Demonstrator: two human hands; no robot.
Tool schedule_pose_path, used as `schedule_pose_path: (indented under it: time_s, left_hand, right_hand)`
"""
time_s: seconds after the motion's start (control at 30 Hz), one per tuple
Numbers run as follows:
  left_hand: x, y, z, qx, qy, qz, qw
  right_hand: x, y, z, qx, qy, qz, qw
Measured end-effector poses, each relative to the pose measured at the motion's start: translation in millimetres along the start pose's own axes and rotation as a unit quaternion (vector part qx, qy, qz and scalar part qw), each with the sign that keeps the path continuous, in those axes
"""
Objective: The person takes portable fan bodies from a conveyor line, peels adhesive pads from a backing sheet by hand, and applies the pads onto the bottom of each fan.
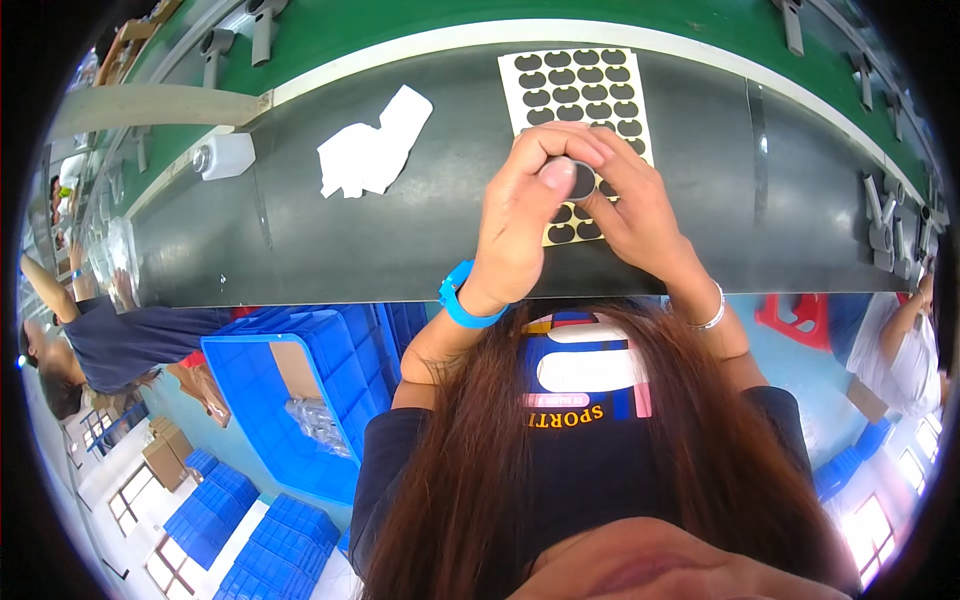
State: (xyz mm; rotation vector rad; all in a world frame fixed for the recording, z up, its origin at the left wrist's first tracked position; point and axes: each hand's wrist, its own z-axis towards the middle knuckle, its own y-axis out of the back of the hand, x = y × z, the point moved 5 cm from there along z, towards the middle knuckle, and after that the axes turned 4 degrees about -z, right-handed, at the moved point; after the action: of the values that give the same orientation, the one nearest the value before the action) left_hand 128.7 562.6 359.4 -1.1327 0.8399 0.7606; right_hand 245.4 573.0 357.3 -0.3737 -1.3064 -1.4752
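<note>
Both my hands are together over the dark work surface, with their fingers curled round a small part with a round dark face and a pale rim [583, 181]. My left hand [515, 215] grips it from the left, its thumb pressed on the edge of the dark face. From the other side my right hand [640, 212] holds it, with the thumb below and the fingers arched over the top. The rest of the part is hidden by the hands. Beneath them lies a pale sheet of black rounded stickers [575, 85], partly covered.
A crumpled white paper [375, 145] and a white bottle [228, 157] are on the left of the dark bench [330, 240]. Grey handled parts [880, 235] lie at the far right, others along the green belt [400, 22]. Blue crates [290, 400] stand lower left; people work at both sides.
</note>
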Motion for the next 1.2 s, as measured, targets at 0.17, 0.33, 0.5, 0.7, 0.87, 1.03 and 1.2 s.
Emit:
schedule_pose_path:
  time_s: [0.17,0.33,0.5,0.7,0.87,1.03,1.2]
  left_hand:
    - [2.3,-0.7,-1.0,-0.017,-0.02,0.076,0.997]
    - [0.2,-3.0,1.8,-0.022,-0.031,0.114,0.993]
    - [4.8,0.3,0.7,-0.028,-0.037,0.144,0.988]
    - [6.4,0.4,1.1,-0.026,-0.041,0.14,0.989]
    - [8.4,0.3,1.6,-0.026,-0.013,0.124,0.992]
    - [6.5,0.1,-0.2,-0.023,0.0,0.08,0.997]
    - [6.2,0.4,-3.0,-0.021,0.012,0.087,0.996]
  right_hand:
    - [-3.5,-1.8,0.0,-0.004,0.018,-0.016,1.0]
    - [-3.8,-1.3,0.0,-0.004,0.007,-0.013,1.0]
    - [-6.6,-2.7,-0.1,0.004,0.006,-0.003,1.0]
    - [-9.7,-3.2,0.1,0.009,-0.005,-0.007,1.0]
    - [-8.3,-2.5,1.5,0.007,0.0,-0.012,1.0]
    - [-6.7,-3.4,0.1,0.018,0.002,0.0,1.0]
    - [-8.1,-4.6,-3.8,0.023,-0.025,0.001,0.999]
